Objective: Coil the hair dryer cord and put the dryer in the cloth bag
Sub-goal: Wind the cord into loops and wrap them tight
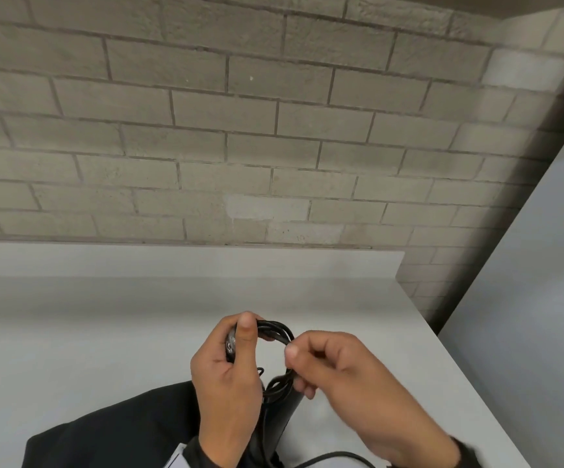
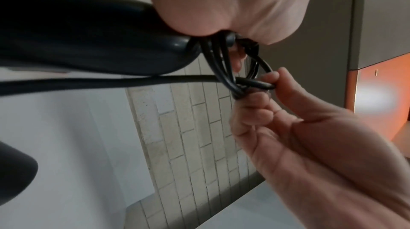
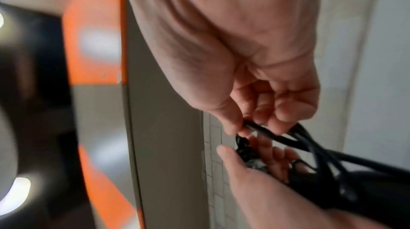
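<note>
Right hand [image 1: 351, 376] pinched a strand of the black cord [image 1: 275, 332] at the coil's edge; left hand [image 1: 230, 376] clamped the gathered loops against the hair dryer [image 1: 279, 417] — above the white bench [image 1: 105, 332]. Coiling step, loose tail left: next, wrap it on. Black cloth bag [image 1: 122, 430] lay beneath — probably.

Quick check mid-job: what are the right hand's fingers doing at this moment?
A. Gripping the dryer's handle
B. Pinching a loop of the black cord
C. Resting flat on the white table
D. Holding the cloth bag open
B: the right hand pinches a loop of the black hair dryer cord between thumb and fingertips, while the left hand holds the coil against the black dryer.
</note>
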A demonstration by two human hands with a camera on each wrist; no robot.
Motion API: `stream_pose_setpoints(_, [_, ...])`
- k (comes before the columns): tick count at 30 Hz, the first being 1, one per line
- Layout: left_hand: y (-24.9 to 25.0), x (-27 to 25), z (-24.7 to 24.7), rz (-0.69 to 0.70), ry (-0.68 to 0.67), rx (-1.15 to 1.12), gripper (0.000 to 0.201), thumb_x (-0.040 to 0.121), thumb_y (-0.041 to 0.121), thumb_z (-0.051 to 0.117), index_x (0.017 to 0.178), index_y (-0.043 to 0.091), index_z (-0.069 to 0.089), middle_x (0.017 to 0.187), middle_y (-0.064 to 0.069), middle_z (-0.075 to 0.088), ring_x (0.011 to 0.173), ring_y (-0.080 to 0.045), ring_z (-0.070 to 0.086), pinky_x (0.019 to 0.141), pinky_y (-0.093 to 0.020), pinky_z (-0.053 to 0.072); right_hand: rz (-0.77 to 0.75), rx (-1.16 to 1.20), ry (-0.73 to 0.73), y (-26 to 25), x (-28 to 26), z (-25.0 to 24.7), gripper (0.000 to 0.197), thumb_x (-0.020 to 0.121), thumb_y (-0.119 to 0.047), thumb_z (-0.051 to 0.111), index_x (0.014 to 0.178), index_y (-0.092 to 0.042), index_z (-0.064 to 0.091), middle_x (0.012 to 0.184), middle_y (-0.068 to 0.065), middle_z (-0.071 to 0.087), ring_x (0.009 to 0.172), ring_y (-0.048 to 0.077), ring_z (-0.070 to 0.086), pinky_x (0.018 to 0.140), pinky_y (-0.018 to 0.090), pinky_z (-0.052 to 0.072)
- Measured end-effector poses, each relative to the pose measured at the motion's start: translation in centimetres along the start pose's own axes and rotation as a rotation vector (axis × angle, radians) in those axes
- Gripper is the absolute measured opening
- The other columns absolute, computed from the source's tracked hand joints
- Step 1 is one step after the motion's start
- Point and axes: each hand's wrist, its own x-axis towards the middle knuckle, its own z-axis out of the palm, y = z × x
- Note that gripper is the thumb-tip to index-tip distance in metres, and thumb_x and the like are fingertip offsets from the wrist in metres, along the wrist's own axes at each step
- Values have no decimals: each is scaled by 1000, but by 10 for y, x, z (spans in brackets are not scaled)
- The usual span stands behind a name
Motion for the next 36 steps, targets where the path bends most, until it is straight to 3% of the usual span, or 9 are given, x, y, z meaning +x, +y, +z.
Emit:
stream_pose_setpoints(4, [-2, 3, -1, -11, 2, 16, 31, 91, 52, 57, 95, 26, 73, 91, 20, 73, 85, -1, 67, 71, -4, 45, 61, 280, -108, -2, 6, -9, 23, 95, -26, 58, 78, -11, 63, 81, 5, 55, 73, 19, 53, 72, 28, 47])
stream_pose_setpoints(9, [-1, 8, -2, -19, 3, -21, 16, 91, 38, 60, 91, 28, 72, 77, 8, 72, 75, -4, 66, 66, -6, 44, -123, -37, 124, 3, 9, -2, 21, 94, -27, 58, 79, -19, 70, 83, 1, 71, 76, 16, 67, 82, 33, 55])
stream_pose_setpoints(12, [-3, 10, -4, -42, -9, -66, 25, 84, 55, 62, 86, 33, 73, 74, 1, 71, 69, -10, 65, 60, -12, 46, -120, 15, 115, 4, 9, -1, 25, 96, -23, 56, 77, -13, 70, 76, 4, 70, 68, 17, 64, 71, 29, 55])
stream_pose_setpoints(16, [-7, 8, -3, -99, -22, -196, 52, 69, 73, 68, 87, 24, 73, 71, -8, 71, 63, -19, 66, 62, -22, 54, 56, 344, 4, 4, 13, -4, 30, 96, -27, 55, 74, -8, 64, 66, 9, 60, 52, 18, 50, 54, 27, 46])
stream_pose_setpoints(19, [-8, 6, -1, -112, -55, -259, 56, 64, 72, 74, 88, 21, 73, 69, -10, 71, 59, -22, 68, 60, -27, 58, 228, 644, -68, 3, 19, -9, 30, 92, -31, 58, 71, -10, 61, 58, 4, 48, 44, 13, 36, 43, 22, 34])
stream_pose_setpoints(24, [-9, 6, -4, -114, -89, -259, 40, 67, 59, 77, 87, 24, 74, 66, -13, 71, 58, -25, 71, 61, -27, 58, 292, 841, -96, 11, 22, -8, 31, 89, -36, 60, 73, -9, 61, 54, -1, 40, 44, 10, 32, 39, 21, 35])
stream_pose_setpoints(29, [-7, 9, -2, -168, -28, -227, 24, 73, 34, 68, 86, 14, 70, 62, -13, 69, 55, -25, 70, 56, -22, 56, 32, 904, -135, 26, 12, -2, 34, 85, -38, 71, 84, -5, 60, 69, 7, 51, 58, 17, 44, 52, 27, 40])
stream_pose_setpoints(32, [-5, 12, -3, -180, 6, -214, 22, 77, 34, 66, 86, 14, 69, 63, -13, 70, 56, -26, 71, 57, -23, 57, -174, 657, -70, 41, 3, 7, 31, 71, -19, 84, 90, -9, 61, 89, 11, 63, 68, 19, 53, 64, 26, 48])
stream_pose_setpoints(36, [-5, 11, -3, -184, 8, -190, 24, 81, 36, 65, 88, 13, 69, 64, -12, 70, 58, -25, 71, 58, -24, 58, -292, 269, 133, 51, -7, 19, 20, 79, -7, 73, 88, -24, 66, 100, 10, 72, 91, 17, 66, 80, 25, 51])
